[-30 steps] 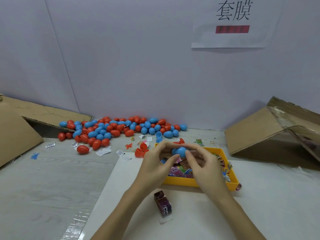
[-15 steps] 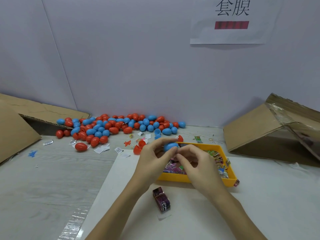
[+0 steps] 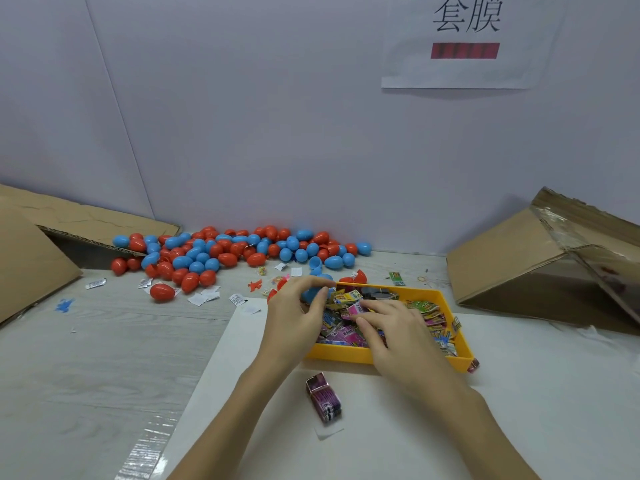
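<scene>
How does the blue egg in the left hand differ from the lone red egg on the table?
The blue egg is pinched in the left hand by the yellow tray, half hidden; the red egg lies untouched on the table, fully visible. Both are egg-shaped.

1. Heap of red and blue eggs (image 3: 235, 252) against the wall.
2. Tipped cardboard box (image 3: 519, 271), far right.
3. Paper sign (image 3: 464, 43) on wall.
4. Small purple carton (image 3: 325, 398) lying on white sheet (image 3: 536, 393).

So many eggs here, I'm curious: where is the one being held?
In the head view, the blue egg is held in the left hand, at the far left corner of the yellow tray.
</scene>
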